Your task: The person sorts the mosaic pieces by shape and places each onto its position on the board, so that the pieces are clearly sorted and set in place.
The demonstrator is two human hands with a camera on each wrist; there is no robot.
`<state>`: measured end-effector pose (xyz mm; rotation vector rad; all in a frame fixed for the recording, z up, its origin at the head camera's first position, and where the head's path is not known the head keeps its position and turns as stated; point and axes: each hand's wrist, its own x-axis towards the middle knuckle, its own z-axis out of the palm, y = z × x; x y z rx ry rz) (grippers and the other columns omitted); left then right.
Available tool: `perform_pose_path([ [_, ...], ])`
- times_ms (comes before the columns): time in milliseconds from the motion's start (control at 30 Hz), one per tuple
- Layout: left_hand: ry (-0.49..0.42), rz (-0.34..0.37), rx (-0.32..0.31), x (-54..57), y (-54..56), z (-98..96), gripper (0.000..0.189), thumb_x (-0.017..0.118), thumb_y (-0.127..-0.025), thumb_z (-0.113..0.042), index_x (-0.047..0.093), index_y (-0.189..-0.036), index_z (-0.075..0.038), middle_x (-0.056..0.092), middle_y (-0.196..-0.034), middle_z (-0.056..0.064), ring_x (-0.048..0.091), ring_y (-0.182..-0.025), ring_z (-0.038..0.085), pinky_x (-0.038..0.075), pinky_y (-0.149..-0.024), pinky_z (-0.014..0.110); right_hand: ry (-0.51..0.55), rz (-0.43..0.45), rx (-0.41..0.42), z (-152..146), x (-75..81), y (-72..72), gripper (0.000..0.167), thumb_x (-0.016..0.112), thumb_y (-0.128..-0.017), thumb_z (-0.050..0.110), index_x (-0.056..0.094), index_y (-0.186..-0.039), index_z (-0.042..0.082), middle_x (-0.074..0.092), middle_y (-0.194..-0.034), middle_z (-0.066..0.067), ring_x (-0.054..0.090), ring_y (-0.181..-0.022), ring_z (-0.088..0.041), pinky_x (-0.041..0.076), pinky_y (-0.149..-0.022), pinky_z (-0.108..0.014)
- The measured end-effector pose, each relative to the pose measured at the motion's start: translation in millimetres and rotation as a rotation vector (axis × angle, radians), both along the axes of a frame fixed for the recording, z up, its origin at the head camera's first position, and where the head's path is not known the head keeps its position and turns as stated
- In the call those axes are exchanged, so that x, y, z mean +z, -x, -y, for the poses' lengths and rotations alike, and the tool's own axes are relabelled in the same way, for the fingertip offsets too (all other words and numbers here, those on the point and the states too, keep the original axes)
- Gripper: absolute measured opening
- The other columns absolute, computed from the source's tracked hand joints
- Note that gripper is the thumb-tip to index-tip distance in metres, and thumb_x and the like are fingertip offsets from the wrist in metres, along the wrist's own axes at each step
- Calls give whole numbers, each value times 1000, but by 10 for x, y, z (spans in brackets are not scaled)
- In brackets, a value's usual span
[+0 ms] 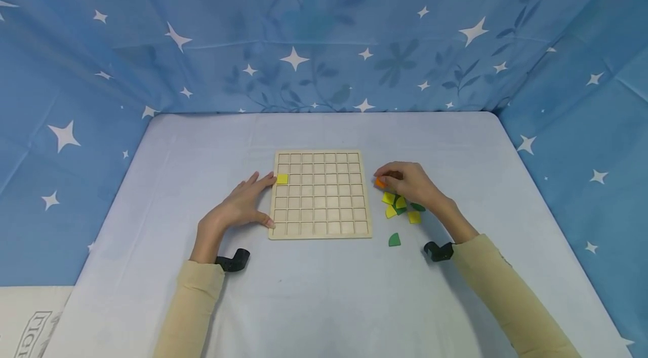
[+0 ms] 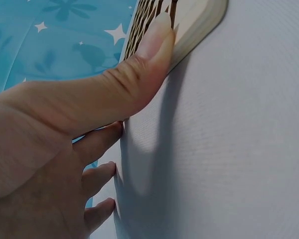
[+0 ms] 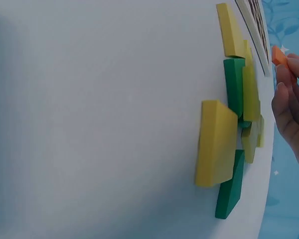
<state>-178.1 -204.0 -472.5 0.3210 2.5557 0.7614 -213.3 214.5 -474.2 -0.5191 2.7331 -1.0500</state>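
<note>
A wooden grid board (image 1: 321, 195) lies flat on the table, with a yellow square tile (image 1: 282, 179) in its left column. My left hand (image 1: 242, 204) rests at the board's left edge, fingers spread. In the left wrist view its thumb (image 2: 157, 42) touches the board's rim near a corner. Right of the board, my right hand (image 1: 409, 182) pinches an orange tile (image 1: 379, 183) between thumb and fingertips. The right wrist view shows that orange tile (image 3: 279, 56) held above the tabletop, its full outline partly hidden by the fingers.
Below the right hand lies a loose pile of yellow tiles (image 1: 388, 198) and green tiles, some overlapping. One green quarter-round tile (image 1: 394, 240) sits apart, nearer the front. A white cloth (image 1: 324, 296) covers the table, and a blue star-patterned curtain (image 1: 324, 31) hangs behind it.
</note>
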Motion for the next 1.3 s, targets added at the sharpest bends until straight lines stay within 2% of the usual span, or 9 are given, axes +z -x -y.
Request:
perform_pose_path([
  [167, 0, 2, 2, 9, -6, -3, 115, 95, -69, -30, 31, -163, -14, 16, -174, 7, 3, -158, 48, 10, -123, 71, 18, 43, -30, 54, 28, 20, 22, 64, -102, 11, 74, -121, 8, 73, -121, -12, 70, -105, -26, 60, -92, -44],
  [433, 1, 5, 6, 1, -7, -7, 116, 96, -68, -32, 31, -163, -15, 15, -174, 7, 4, -157, 50, 11, -123, 72, 156, 164, -22, 189, 64, 62, 29, 64, -100, 8, 68, -129, 6, 71, -123, -13, 70, -104, -25, 59, -85, -27],
  [600, 2, 5, 8, -13, -5, -1, 116, 96, -68, -32, 32, -163, -14, 16, -173, 7, 4, -157, 49, 11, -123, 72, 200, 226, -15, 306, 72, 94, 35, 68, -97, 8, 67, -132, 6, 71, -120, -14, 69, -104, -26, 58, -84, -24],
  [867, -7, 10, 10, -2, -11, -18, 116, 95, -68, -32, 31, -163, -15, 15, -174, 7, 4, -157, 50, 12, -123, 72, 210, 253, 8, 506, 64, 159, 37, 70, -96, 8, 68, -132, 5, 73, -116, -14, 70, -100, -23, 57, -83, -27],
  [1100, -1, 8, 6, 0, -14, -26, 116, 95, -69, -33, 30, -163, -15, 15, -174, 7, 4, -157, 51, 12, -123, 72, 211, 226, 44, 694, 53, 184, 34, 71, -95, 10, 71, -129, 6, 74, -113, -13, 71, -97, -22, 58, -83, -28],
  [1300, 3, 5, 8, 0, -8, -17, 116, 95, -69, -32, 31, -163, -14, 16, -174, 6, 3, -158, 46, 12, -124, 70, 200, 211, 72, 883, 40, 237, 34, 75, -93, 13, 72, -127, 7, 72, -117, -12, 71, -99, -22, 58, -85, -31],
])
